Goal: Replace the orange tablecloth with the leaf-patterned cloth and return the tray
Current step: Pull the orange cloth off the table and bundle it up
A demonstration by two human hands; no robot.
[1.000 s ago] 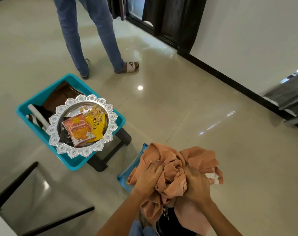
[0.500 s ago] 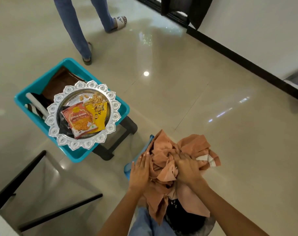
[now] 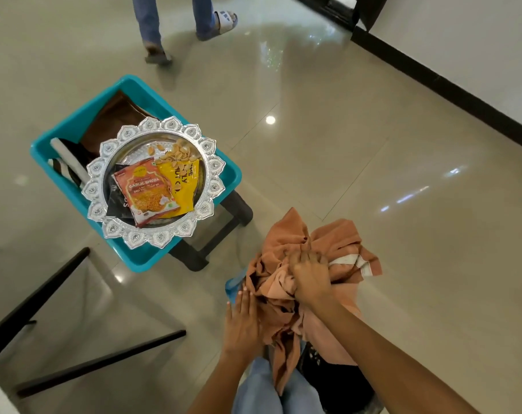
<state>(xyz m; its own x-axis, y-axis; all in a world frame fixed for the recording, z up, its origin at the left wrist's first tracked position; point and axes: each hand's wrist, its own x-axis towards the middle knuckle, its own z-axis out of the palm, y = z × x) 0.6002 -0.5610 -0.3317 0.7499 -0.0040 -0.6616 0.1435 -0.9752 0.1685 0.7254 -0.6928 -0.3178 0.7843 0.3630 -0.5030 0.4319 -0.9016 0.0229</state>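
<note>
The orange cloth (image 3: 286, 282) sits bunched in a heap low in the view, just in front of the person's knees, piled over a dark container (image 3: 337, 380) whose shape is mostly hidden; a blue edge (image 3: 234, 283) shows under the cloth's left side. A pale striped hem shows on the cloth's right side. The right hand (image 3: 310, 276) presses down into the top of the heap with its fingers curled into the folds, gripping the fabric. The left hand (image 3: 241, 321) lies flat against the heap's left side, fingers straight and together, holding nothing. To the upper left, well apart from the cloth, the silver tray (image 3: 215, 165) with a scalloped rim rests on top of a teal bin (image 3: 74, 124), which stands on a dark stool (image 3: 223, 228). The tray carries an orange snack packet (image 3: 146, 192), a yellow packet (image 3: 179, 186), a black packet (image 3: 116, 201) and loose nuts (image 3: 176, 152). Brown and striped fabric lies in the bin behind the tray. Another person's legs (image 3: 152, 22) stand on the tiled floor (image 3: 373, 174) beyond.
</note>
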